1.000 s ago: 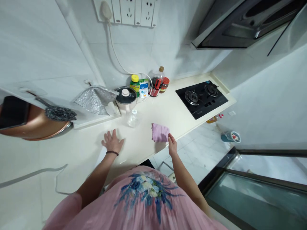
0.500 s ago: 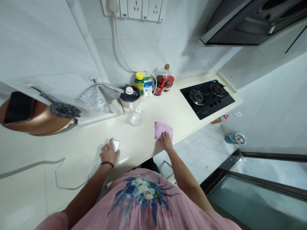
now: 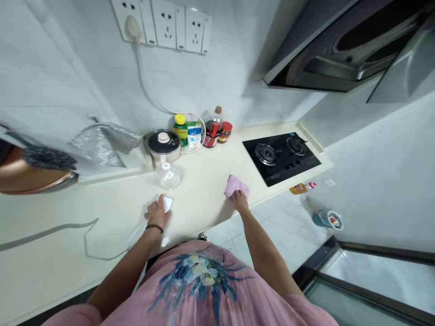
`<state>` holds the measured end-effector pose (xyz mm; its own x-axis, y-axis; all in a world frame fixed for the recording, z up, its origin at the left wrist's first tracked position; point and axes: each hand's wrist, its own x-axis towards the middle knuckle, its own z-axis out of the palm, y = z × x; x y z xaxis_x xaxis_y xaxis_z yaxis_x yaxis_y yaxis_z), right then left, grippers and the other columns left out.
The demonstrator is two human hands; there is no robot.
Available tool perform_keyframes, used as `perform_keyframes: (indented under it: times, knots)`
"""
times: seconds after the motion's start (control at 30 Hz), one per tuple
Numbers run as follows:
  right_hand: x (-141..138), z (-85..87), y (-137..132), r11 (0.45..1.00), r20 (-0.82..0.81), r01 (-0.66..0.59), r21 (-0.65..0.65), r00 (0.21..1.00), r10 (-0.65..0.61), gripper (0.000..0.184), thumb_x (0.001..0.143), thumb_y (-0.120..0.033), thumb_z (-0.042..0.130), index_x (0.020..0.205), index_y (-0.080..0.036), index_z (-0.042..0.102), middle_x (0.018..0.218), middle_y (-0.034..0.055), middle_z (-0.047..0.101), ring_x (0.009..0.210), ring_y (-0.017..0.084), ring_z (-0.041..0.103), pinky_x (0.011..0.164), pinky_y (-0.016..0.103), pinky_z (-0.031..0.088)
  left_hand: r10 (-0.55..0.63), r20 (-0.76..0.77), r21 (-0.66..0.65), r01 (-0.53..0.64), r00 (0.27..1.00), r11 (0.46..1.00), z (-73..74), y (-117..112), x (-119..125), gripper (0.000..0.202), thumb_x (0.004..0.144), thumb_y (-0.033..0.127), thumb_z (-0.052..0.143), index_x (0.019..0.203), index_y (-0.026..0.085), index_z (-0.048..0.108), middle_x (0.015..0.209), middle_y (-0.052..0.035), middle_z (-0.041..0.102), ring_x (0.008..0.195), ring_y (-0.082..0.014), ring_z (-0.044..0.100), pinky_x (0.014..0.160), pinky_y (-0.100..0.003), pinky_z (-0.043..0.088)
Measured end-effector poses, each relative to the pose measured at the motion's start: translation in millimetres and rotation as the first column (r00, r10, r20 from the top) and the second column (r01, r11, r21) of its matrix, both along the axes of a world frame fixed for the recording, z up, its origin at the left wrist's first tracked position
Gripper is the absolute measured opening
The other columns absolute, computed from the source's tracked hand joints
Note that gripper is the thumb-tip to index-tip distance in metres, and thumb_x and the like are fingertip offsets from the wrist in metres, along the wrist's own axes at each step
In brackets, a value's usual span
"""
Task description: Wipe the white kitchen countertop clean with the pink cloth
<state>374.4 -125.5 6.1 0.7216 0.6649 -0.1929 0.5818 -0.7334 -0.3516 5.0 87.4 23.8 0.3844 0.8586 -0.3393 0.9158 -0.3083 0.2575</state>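
Note:
My left hand (image 3: 157,213), with a dark bead bracelet at the wrist, is closed over a small white flat block (image 3: 167,203) on the counter. A thin white cable (image 3: 137,232) runs from under that hand. My right hand (image 3: 240,201) grips the near edge of a folded pink cloth (image 3: 237,184) lying on the counter; its fingertips press into the fabric. Just beyond my left hand stands a clear bottle (image 3: 170,179). Behind it sits a small lidded pot (image 3: 163,147).
Against the wall stand a yellow-capped bottle (image 3: 180,130), a white-and-blue packet (image 3: 194,136) and a red-lidded jar (image 3: 225,132). A black gas hob (image 3: 281,158) lies to the right under a range hood (image 3: 326,59). A grey-silver cloth (image 3: 102,145) hangs at left.
The view has shifted to the right. My right hand has slid the pink cloth toward the hob, and the cloth looks more bunched. My left hand has moved right with the white block, nearer the clear bottle.

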Motion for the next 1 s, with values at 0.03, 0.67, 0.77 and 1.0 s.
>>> perform_keyframes:
  times: [0.03, 0.67, 0.77, 1.0]
  knots:
    - [7, 0.4, -10, 0.999, -0.02, 0.033, 0.005, 0.999, -0.033, 0.05, 0.101, -0.02, 0.046, 0.146, -0.008, 0.066, 0.159, 0.0259, 0.056, 0.148, 0.037, 0.05, 0.124, 0.049, 0.04, -0.017, 0.001, 0.002, 0.017, 1.0, 1.0, -1.5, -8, 12, 0.087, 0.097, 0.039, 0.061, 0.175, 0.022, 0.026, 0.151, -0.0227, 0.052, 0.137, -0.0392, 0.049, 0.108, -0.054, 0.044]
    - [54, 9.5, -113, 0.66, -0.498, 0.548, 0.514, 0.817, -0.291, 0.078, 0.096, -0.069, 0.053, 0.151, -0.015, 0.066, 0.157, 0.0175, 0.065, 0.148, 0.031, 0.059, 0.126, 0.049, 0.046, -0.56, 0.285, 0.148, 0.541, 0.778, 0.828, -2.9, -144, 287, 0.066, 0.109, 0.037, 0.045, 0.168, 0.009, 0.042, 0.177, -0.0213, 0.035, 0.17, -0.0348, 0.015, 0.135, -0.055, 0.023]
    - [44, 17.9, -140, 0.61, -0.556, 0.603, 0.515, 0.776, -0.298, 0.08, 0.088, -0.074, 0.063, 0.143, -0.016, 0.073, 0.151, 0.0167, 0.07, 0.147, 0.033, 0.061, 0.129, 0.052, 0.042, -0.7, 0.336, 0.165, 0.693, 0.63, 0.702, -7.2, -177, 361, 0.064, 0.108, 0.034, 0.046, 0.168, 0.014, 0.044, 0.179, -0.0181, 0.033, 0.169, -0.033, 0.017, 0.136, -0.056, 0.02]
    - [48, 32.8, -181, 0.638, -0.536, 0.612, 0.467, 0.77, -0.347, 0.083, 0.084, -0.081, 0.064, 0.133, -0.016, 0.079, 0.145, 0.0192, 0.073, 0.142, 0.035, 0.065, 0.128, 0.054, 0.044, -0.747, 0.256, 0.105, 0.75, 0.614, 0.653, -50.4, -164, 425, 0.066, 0.104, 0.03, 0.048, 0.17, 0.032, 0.044, 0.182, -0.0039, 0.029, 0.17, -0.0292, 0.014, 0.137, -0.06, 0.008]
